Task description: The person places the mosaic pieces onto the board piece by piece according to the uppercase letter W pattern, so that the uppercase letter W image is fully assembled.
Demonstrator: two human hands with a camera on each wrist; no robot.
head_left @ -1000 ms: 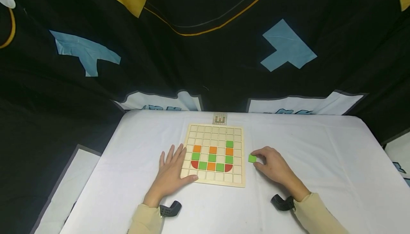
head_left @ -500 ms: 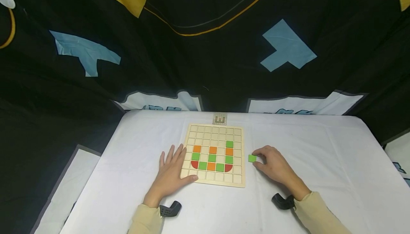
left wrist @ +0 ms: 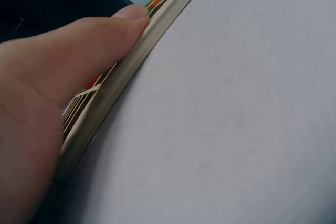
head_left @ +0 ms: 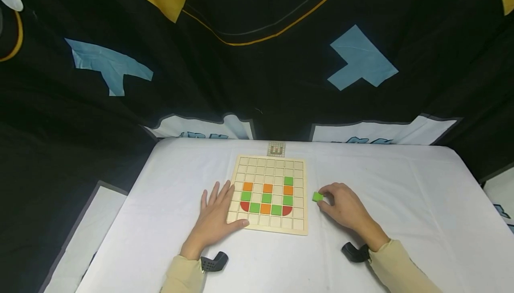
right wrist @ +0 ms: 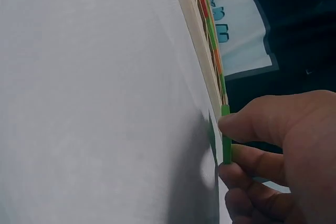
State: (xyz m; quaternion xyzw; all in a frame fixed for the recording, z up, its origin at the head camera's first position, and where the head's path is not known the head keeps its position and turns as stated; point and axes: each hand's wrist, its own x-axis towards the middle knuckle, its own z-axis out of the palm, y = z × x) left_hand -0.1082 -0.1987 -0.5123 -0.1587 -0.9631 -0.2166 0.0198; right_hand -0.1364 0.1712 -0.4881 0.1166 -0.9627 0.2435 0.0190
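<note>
A wooden grid board (head_left: pixel 257 170) lies on the table, with green, orange and red tiles in several cells forming an E-like shape. My left hand (head_left: pixel 217 217) lies with fingers spread at the board's left edge, its thumb (left wrist: pixel 118 30) over the near edge. To the right of the board, my right hand (head_left: pixel 343 206) pinches a green square tile (head_left: pixel 317 196) between thumb and fingertips. The right wrist view shows that tile (right wrist: pixel 226 137) edge-on, with a second thin green edge (right wrist: pixel 211 129) beside it in the hand's shadow.
A small card (head_left: pixel 276 149) with a grid pattern lies just beyond the board's far edge. White cloth (head_left: pixel 401 195) covers the table, and a black patterned curtain (head_left: pixel 257 83) hangs behind it. Dark devices (head_left: pixel 355 253) sit on both wrists.
The green tile in my right hand has tipped from flat to slightly tilted and shifted a little. The left hand and the tiles on the board keep their places.
</note>
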